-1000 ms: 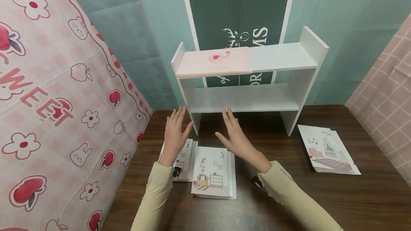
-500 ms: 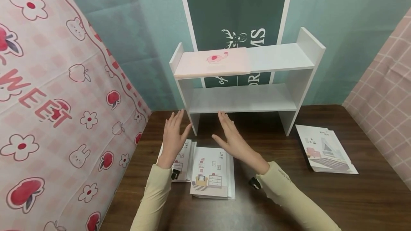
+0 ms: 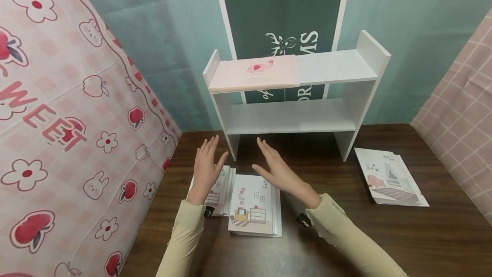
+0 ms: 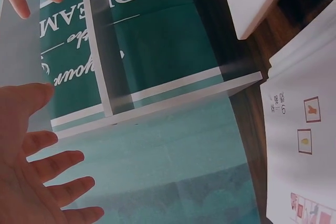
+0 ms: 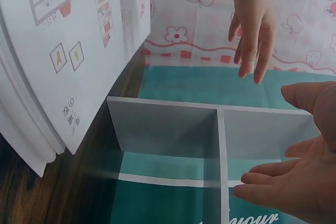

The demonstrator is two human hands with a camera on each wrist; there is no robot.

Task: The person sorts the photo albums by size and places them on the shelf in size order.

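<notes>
My left hand [image 3: 205, 169] hovers above the left stack of white booklets [image 3: 220, 195], fingers straight and thumb apart, holding nothing. My right hand [image 3: 282, 172] is held the same way, over the top right of the middle stack of booklets [image 3: 251, 204], whose cover shows a drawn dresser and armchair. The palms face each other with a gap between them. In the left wrist view the spread left fingers [image 4: 63, 166] show nothing in them; in the right wrist view the right hand [image 5: 294, 177] is likewise bare. Behind the hands stands a white two-tier shelf [image 3: 292, 116].
A pink cover with an elephant [image 3: 255, 72] lies on the left part of the shelf top. Another pile of white booklets [image 3: 390, 178] rests on the dark wooden table [image 3: 319, 243] at the right. Patterned pink cloths [image 3: 77, 140] hang at both sides, a green one behind.
Both hands have sunk slightly, the right fingertips also shifting left and away from the shelf. The view has tilted a little. Booklets and shelf stay where they were.
</notes>
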